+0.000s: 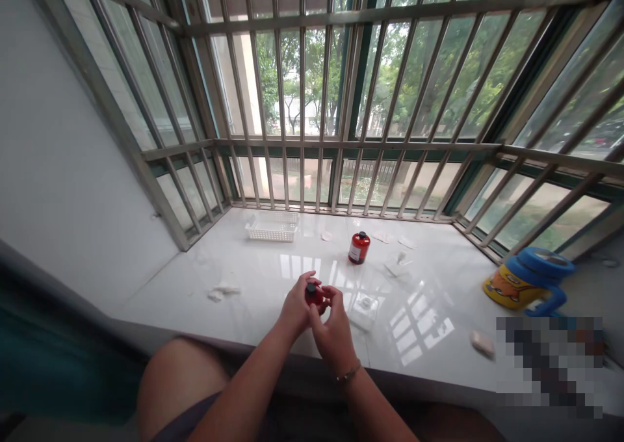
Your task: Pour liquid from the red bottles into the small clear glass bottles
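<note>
1. Left hand [295, 307] + right hand [336, 328] both gripping small red btl [318, 296], blk cap [311, 288] up, over near ctr of windowsill [170, 299].
2. 2nd red btl [359, 249] upright, farther, slightly right.
3. White basket [273, 234] far left.
4. Blue/yellow mug [517, 286] right.

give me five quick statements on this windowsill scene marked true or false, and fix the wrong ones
1. The left hand and right hand are both at a small red bottle with a black cap. True.
2. A white perforated plastic basket stands left of a second red bottle with a pale label. True.
3. That second bottle lies on its side. False: it stands upright.
4. A large blue-and-yellow mug stands at the left end of the glossy white sill. False: it is at the right end.
5. A thin bracelet circles the right wrist. True.
</note>
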Motion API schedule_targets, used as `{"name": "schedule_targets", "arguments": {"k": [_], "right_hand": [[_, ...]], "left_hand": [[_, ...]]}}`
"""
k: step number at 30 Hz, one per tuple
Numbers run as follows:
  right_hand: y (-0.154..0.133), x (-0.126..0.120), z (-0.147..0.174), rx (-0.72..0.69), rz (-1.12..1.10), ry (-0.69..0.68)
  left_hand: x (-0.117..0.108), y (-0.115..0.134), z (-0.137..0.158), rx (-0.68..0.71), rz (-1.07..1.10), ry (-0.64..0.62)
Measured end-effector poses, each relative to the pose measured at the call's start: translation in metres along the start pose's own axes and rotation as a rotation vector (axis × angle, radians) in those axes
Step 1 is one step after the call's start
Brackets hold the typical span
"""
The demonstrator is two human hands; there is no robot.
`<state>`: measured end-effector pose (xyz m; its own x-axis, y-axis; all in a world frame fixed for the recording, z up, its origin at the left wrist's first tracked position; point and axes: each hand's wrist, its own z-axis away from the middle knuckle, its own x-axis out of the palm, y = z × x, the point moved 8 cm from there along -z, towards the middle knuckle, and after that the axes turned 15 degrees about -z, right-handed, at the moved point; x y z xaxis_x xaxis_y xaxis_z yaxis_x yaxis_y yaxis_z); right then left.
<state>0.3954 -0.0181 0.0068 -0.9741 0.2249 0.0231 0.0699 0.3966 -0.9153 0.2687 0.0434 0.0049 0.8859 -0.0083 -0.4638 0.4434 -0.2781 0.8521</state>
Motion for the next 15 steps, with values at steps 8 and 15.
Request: {"name": "schedule_targets", "arguments": {"k": [8, 15], "right_hand": [[0.008, 0.002, -0.01, 0.018, 0.047, -0.04], [0.017, 0.015, -0.021, -0.016, 0.099, -0.13]], "left_hand": [[0.003, -0.006, 0.0, 0.011, -0.035, 0.005], [0.005, -0.026, 0.005, -0.122, 0.145, 0.076]]}}
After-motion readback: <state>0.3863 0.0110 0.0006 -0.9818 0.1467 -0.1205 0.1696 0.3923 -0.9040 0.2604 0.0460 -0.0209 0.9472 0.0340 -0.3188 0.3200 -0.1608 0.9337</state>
